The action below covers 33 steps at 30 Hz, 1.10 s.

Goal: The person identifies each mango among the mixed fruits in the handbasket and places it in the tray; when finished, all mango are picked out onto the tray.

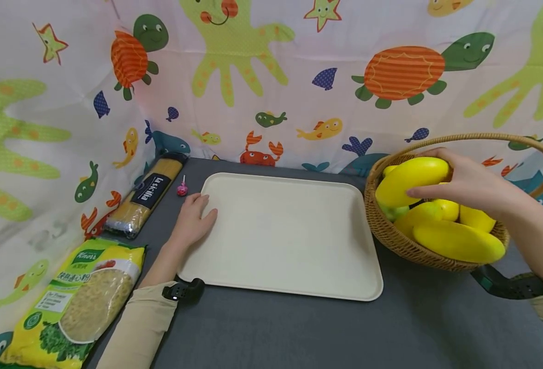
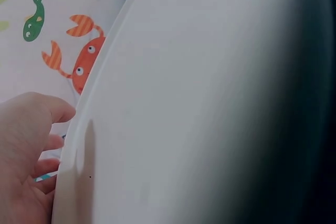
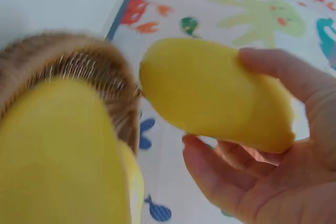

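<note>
Head view: tray (image 1: 280,236) on grey table (image 1: 271,333), patterned curtain (image 1: 317,105)

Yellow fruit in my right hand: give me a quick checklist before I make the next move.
1. Yellow fruit gripped between the thumb and fingers of the right hand: ok.
2. Gripped fruit not touching the basket or the remaining fruit: cannot tell.
3. White tray lying flat on the table: ok.
4. Left hand at the tray's left edge: ok; how firmly it steadies the tray: cannot tell.
5. Lollipop off the tray: ok, it lies to the left.
</note>
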Motion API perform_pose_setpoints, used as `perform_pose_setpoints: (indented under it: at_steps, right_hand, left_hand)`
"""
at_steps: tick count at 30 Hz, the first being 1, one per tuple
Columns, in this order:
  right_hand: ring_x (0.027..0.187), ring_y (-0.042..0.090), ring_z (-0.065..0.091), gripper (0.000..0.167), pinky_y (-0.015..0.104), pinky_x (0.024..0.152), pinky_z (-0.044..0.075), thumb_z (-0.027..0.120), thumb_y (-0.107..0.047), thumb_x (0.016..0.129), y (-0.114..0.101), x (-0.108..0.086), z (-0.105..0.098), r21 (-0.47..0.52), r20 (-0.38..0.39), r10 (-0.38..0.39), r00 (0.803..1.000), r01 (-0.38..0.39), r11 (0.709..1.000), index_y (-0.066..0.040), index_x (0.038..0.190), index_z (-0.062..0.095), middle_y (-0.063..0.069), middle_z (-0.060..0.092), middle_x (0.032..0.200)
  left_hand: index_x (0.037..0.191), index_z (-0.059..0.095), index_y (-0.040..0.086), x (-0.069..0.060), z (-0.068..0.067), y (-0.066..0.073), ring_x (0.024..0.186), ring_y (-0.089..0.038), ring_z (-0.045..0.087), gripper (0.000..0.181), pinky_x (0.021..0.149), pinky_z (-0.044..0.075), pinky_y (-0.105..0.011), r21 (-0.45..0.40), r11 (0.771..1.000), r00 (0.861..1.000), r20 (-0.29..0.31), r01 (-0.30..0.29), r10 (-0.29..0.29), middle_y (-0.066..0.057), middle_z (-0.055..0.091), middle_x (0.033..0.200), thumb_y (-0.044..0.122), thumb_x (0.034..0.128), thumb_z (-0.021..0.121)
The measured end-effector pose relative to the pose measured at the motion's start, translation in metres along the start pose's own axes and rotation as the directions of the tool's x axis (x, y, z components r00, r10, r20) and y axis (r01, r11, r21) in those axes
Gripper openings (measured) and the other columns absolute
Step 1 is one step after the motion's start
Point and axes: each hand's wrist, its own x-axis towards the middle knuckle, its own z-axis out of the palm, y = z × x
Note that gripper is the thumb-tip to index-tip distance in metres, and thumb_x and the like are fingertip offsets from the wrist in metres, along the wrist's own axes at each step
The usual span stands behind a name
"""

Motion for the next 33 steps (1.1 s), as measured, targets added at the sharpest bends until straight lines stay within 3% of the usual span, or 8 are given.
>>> perform_pose_setpoints:
  at_steps: [4,8,10,15,18,22,26,33]
  right_hand:
    - [0.1,0.032,0.05,0.074,0.038,0.076,0.046,0.067,-0.031,0.092,-0.009,-0.003,0.015,0.196,0.064,-0.031,0.997,0.018,0.98,-0.008,0.148,0.024,0.016,0.047,0.125]
    - [0.102,0.031,0.055,0.072,0.038,0.086,0.048,0.067,-0.027,0.092,-0.031,0.005,0.043,0.406,0.128,-0.067,0.989,0.01,0.914,-0.005,0.146,0.024,0.016,0.052,0.124]
    - [0.105,0.03,0.055,0.072,0.036,0.091,0.048,0.067,-0.028,0.093,-0.044,0.012,0.059,0.499,0.158,-0.074,0.985,-0.015,0.866,-0.004,0.145,0.024,0.017,0.052,0.126]
    - [0.115,0.029,0.052,0.072,0.037,0.098,0.048,0.065,-0.026,0.094,-0.071,0.039,0.099,0.699,0.202,-0.046,0.978,-0.111,0.707,-0.001,0.147,0.024,0.019,0.046,0.135]
    - [0.122,0.032,0.046,0.073,0.045,0.101,0.045,0.065,-0.027,0.094,-0.081,0.059,0.121,0.765,0.217,-0.005,0.976,-0.167,0.622,-0.003,0.149,0.023,0.018,0.041,0.14]
    - [0.126,0.035,0.042,0.071,0.047,0.1,0.045,0.065,-0.031,0.094,-0.091,0.084,0.148,0.816,0.234,0.025,0.972,-0.21,0.538,-0.007,0.149,0.028,0.014,0.039,0.142]
    - [0.122,0.033,0.046,0.068,0.044,0.096,0.049,0.067,-0.036,0.092,-0.102,0.108,0.176,0.828,0.23,0.042,0.972,-0.218,0.517,-0.008,0.145,0.037,0.011,0.045,0.138]
    - [0.11,0.03,0.056,0.073,0.039,0.086,0.055,0.071,-0.043,0.087,-0.119,0.145,0.216,0.807,0.188,0.14,0.972,-0.234,0.543,-0.006,0.142,0.039,0.012,0.05,0.13]
  left_hand:
    - [0.141,0.044,-0.007,0.001,0.001,-0.001,0.133,-0.042,0.031,0.056,0.111,0.026,-0.054,-0.004,1.0,1.0,-0.017,0.008,-0.008,-0.026,0.032,0.145,0.023,0.0955,0.057]
    - [0.14,0.046,-0.007,0.003,0.001,-0.004,0.132,-0.041,0.032,0.055,0.111,0.027,-0.053,-0.009,1.0,0.999,-0.035,0.005,-0.005,-0.025,0.032,0.144,0.023,0.095,0.058]
    - [0.139,0.047,-0.007,0.004,0.001,-0.006,0.132,-0.041,0.031,0.054,0.11,0.027,-0.053,-0.024,1.0,0.999,-0.043,0.003,-0.004,-0.025,0.033,0.144,0.023,0.0953,0.058]
    - [0.139,0.048,-0.005,0.005,0.005,-0.01,0.133,-0.04,0.03,0.051,0.11,0.026,-0.052,-0.08,0.997,0.998,-0.059,0.007,-0.011,-0.023,0.032,0.145,0.023,0.0965,0.056]
    - [0.139,0.049,-0.004,0.005,0.007,-0.012,0.133,-0.039,0.03,0.05,0.111,0.026,-0.051,-0.104,0.995,0.998,-0.068,0.008,-0.015,-0.021,0.033,0.146,0.023,0.0971,0.056]
    - [0.139,0.049,-0.004,0.004,0.009,-0.015,0.133,-0.039,0.03,0.05,0.11,0.026,-0.051,-0.111,0.994,0.997,-0.077,-0.005,-0.004,-0.02,0.033,0.147,0.024,0.0977,0.056]
    - [0.139,0.049,-0.004,0.003,0.011,-0.017,0.132,-0.04,0.031,0.051,0.109,0.028,-0.052,-0.094,0.995,0.996,-0.088,-0.031,0.023,-0.021,0.033,0.147,0.024,0.0979,0.056]
    - [0.138,0.049,-0.005,-0.001,0.011,-0.016,0.13,-0.041,0.032,0.052,0.108,0.029,-0.053,-0.08,0.996,0.995,-0.097,-0.044,0.037,-0.022,0.033,0.146,0.026,0.0975,0.056]
